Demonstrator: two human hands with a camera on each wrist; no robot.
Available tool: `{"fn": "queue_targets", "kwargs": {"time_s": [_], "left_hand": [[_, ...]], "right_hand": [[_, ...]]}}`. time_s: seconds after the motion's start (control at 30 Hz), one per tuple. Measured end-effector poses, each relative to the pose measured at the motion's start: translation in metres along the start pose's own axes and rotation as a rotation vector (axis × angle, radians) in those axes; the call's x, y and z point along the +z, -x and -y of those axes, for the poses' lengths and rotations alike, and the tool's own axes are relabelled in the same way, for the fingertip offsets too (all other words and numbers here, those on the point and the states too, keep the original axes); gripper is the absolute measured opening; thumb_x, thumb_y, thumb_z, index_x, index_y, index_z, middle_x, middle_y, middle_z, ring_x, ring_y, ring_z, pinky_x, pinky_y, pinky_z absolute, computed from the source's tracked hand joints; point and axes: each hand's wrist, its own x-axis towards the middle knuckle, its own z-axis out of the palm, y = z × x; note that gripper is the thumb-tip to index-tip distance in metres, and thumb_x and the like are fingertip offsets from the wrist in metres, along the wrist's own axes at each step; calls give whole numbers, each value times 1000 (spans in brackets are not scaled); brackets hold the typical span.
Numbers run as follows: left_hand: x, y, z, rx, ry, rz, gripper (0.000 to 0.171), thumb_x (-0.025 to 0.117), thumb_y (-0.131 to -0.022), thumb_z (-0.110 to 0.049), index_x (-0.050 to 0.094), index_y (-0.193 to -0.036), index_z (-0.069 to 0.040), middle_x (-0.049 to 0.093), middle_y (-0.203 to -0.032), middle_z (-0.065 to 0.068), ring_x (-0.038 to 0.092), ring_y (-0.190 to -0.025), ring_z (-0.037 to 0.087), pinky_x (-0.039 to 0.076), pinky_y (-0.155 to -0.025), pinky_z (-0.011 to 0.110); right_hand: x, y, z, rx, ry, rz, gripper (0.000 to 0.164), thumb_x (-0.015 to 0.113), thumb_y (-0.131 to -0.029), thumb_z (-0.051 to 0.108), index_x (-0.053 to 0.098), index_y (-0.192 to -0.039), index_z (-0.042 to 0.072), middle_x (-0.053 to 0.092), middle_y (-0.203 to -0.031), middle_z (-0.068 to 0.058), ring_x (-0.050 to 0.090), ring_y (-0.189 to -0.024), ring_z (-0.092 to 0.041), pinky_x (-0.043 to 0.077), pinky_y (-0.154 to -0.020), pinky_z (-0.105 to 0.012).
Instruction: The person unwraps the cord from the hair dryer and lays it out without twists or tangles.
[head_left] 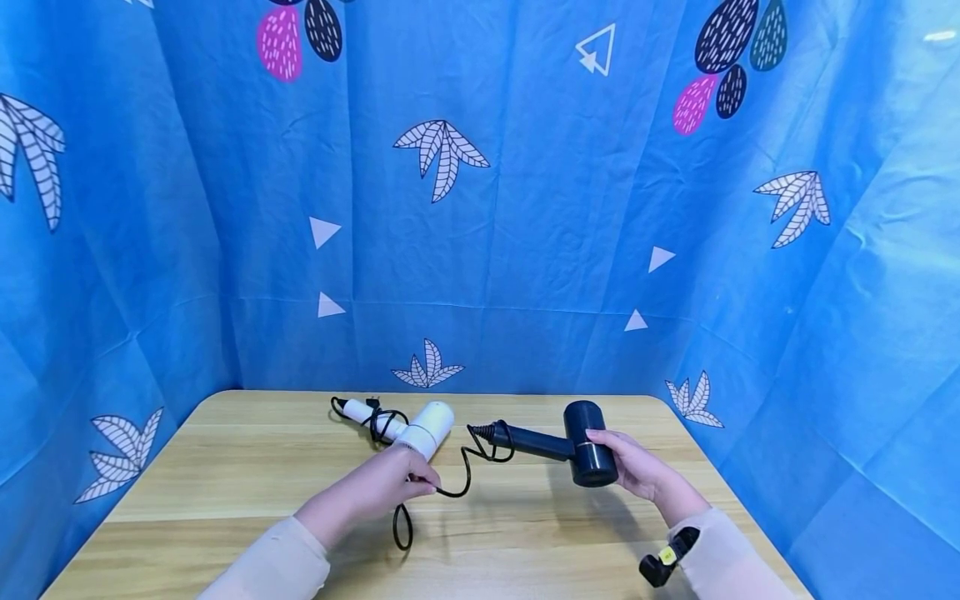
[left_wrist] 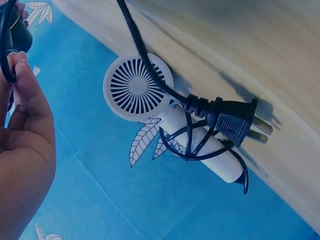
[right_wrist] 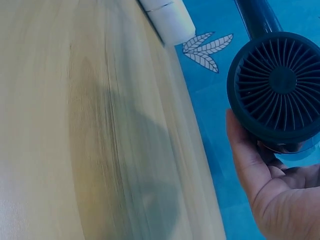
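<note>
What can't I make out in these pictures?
White dryer: near end hidden by the left hand in the head view.
Black dryer: mostly cut off by the left edge in the left wrist view.
Right hand: some fingertips hidden by the black dryer in the right wrist view.

Cord [head_left: 468, 478] blocks left of black dryer [head_left: 587, 442]; front free.
</note>
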Motion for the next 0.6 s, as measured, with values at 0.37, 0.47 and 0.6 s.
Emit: {"fn": "queue_targets", "kwargs": {"time_s": [0.37, 0.47, 0.6], "left_hand": [[-12, 1, -1, 3, 41, -44, 11, 74, -90, -16, 80, -99, -17, 73, -96, -9, 66, -92, 8, 55, -87, 36], [-16, 3, -1, 4, 55, -41, 10, 74, -91, -17, 80, -98, -19, 72, -96, -10, 65, -93, 7, 55, -89, 36], [-21, 6, 0, -5, 73, -30, 11, 72, -92, -20, 80, -100, -20, 72, -99, -10, 65, -95, 9, 55, -90, 38]], "right_hand": [[-3, -3, -6, 2, 20, -58, 74, 40, -107, 37, 7, -152, -12, 64, -117, -9, 67, -104, -19, 56, -91, -32], [-4, -2, -6, -8, 28, -57, 76, 40, -107, 37, 5, -152, -13, 65, -116, -9, 67, -104, -18, 56, -91, -32], [-5, -2, -6, -10, 29, -56, 75, 40, -107, 37, 6, -152, -12, 65, -116, -8, 66, -104, -19, 55, -91, -33]]}}
